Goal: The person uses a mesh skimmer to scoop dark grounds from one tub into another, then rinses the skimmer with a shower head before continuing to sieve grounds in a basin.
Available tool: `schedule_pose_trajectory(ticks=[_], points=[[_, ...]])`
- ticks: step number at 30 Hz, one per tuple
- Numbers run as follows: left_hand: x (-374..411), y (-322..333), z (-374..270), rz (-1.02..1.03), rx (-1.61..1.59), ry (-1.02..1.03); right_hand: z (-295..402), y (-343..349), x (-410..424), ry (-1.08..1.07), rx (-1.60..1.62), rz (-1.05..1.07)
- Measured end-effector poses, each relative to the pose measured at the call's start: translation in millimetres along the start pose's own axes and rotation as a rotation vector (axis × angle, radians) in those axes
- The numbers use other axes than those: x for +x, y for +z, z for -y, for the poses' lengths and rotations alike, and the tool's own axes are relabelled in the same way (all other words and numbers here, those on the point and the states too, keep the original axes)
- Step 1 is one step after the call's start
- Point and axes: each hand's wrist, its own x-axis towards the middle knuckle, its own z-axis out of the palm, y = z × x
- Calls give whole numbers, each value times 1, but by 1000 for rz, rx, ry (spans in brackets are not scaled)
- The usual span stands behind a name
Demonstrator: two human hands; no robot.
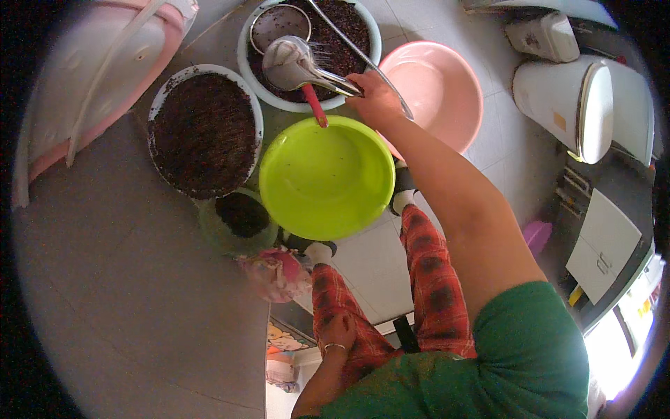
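My right hand (374, 99) grips the handle of a chrome hand shower (288, 63) above a pale basin (375, 47) of dark granular material (345, 26). Thin streaks of water show beside the shower head. A round mesh strainer (280, 26) rests on the dark material, partly covered by the shower head. Below it a red handle (314, 107) reaches over the rim of a lime-green basin (327, 173); where it joins is hidden. A few dark specks lie inside the green basin. My left hand (337, 327) rests on my left leg, its fingers not clearly seen.
Left stands a white tub (259, 120) full of dark material (204, 131), with a translucent container (209, 230) below it. A pink basin (439, 94) sits at right, a plastic bag (277, 275) by my foot. The shower hose (356, 47) crosses the far basin. White bins (555, 105) stand far right.
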Motion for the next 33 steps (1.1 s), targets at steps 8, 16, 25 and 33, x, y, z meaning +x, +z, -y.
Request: schedule_pose_trajectory(ticks=[8, 16, 25, 33], points=[[3, 7, 10, -27, 70, 23, 4, 2, 2, -68, 16, -1], [-2, -3, -2, -39, -11, -28, 1, 9, 4, -138, 14, -46], [7, 25, 21, -53, -22, 12, 0, 11, 8, -172, -16, -43], [0, 18, 17, -177, 26, 150, 1, 8, 5, -94, -33, 47]])
